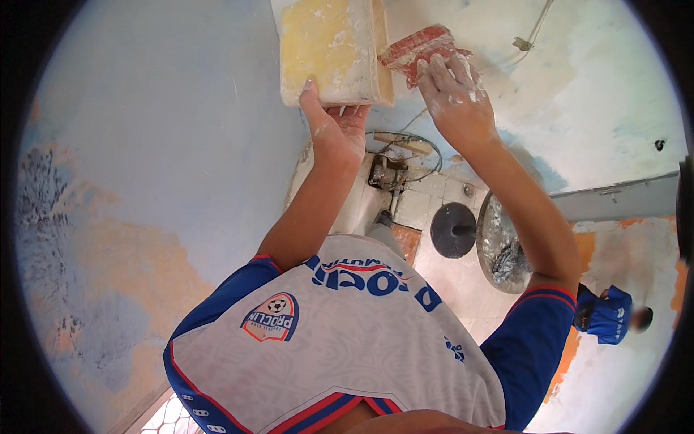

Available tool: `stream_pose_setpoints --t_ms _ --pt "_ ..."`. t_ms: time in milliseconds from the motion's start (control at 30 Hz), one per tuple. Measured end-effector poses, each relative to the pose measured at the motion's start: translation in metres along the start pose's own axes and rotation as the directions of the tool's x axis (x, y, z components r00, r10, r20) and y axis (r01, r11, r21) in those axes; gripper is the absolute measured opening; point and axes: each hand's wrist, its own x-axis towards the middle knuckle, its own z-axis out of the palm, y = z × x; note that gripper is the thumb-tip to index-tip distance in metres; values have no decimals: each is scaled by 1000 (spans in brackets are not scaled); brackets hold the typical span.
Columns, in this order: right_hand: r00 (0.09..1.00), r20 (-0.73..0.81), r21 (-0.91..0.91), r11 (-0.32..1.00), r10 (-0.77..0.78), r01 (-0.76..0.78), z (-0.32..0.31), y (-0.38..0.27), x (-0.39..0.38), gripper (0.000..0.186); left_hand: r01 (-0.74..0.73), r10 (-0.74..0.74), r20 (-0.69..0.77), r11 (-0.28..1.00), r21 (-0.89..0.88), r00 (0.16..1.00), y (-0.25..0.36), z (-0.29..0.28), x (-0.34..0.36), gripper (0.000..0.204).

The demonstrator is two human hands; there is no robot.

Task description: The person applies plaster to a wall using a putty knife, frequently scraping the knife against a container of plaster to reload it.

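My left hand (pixel 338 132) holds up a boxy yellow and white container (pixel 325 50) from below. Its thumb presses the near face and the other fingers curl under the bottom edge. White paste is smeared over the container. Just to the right, my right hand (pixel 457 98) grips a red flat putty spreader (pixel 426 45), also caked with white paste. The spreader's left end is close to the container's right side; whether they touch I cannot tell. White smears cover the fingers of my right hand.
A patchy blue-grey wall (pixel 181 130) rises on the left, and a whitish wall (pixel 607 79) with a hanging cable (pixel 538 29) ahead and right. Below stand a round dark disc (pixel 453 230), a large paste-stained round tub (pixel 495 246) and a wire hoop (pixel 439 155). A person in blue (pixel 609 315) is at right.
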Motion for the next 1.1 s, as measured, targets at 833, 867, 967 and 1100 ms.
stream_pose_setpoints --t_ms 833,867,967,1100 --pt "952 -295 -218 976 -77 12 18 0 46 37 146 -136 103 984 -103 985 12 -17 -20 82" --pt "950 -302 -219 976 -78 11 19 -1 45 37 141 -130 107 985 -102 986 13 -18 -20 82" --pt "938 -323 -149 986 -123 78 21 -4 41 43 159 -150 96 982 -97 984 15 -22 -19 84" --pt "913 -387 -141 987 -127 77 26 -1 38 48 150 -140 100 984 -94 985 11 -25 -14 85"
